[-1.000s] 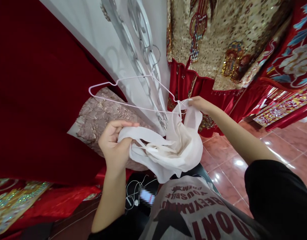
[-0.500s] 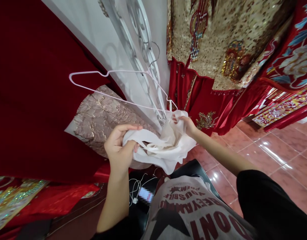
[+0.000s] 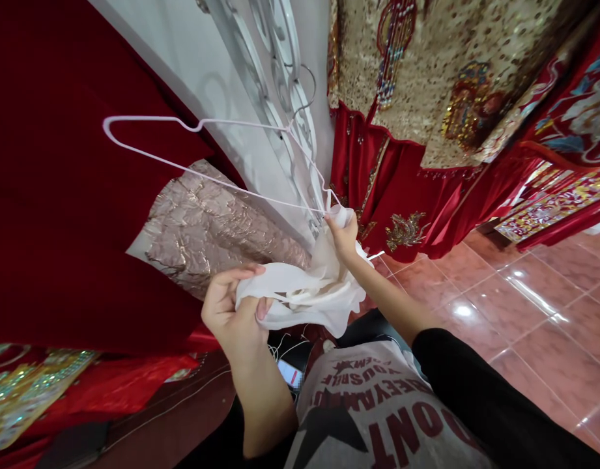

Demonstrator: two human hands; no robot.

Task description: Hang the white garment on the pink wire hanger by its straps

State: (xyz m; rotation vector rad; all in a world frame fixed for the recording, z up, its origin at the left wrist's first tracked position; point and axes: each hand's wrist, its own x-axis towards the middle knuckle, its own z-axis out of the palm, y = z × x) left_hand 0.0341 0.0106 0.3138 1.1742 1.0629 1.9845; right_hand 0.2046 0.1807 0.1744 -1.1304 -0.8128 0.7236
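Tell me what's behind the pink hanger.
Behind the pink hanger are red cloth on the left, a white scrollwork frame and some pinkish textured fabric. Whatever lies directly behind the white cloth and right hand, by the hanger's near corner, is covered.

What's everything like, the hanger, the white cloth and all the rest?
White cloth, bunched up.
Hanger, tilted, mostly bare.
Left hand, closed on the white cloth.
Right hand, closed on the white cloth by the hanger's end.
Phone, screen lit.
Gold cloth, hanging.
Floor, shiny.
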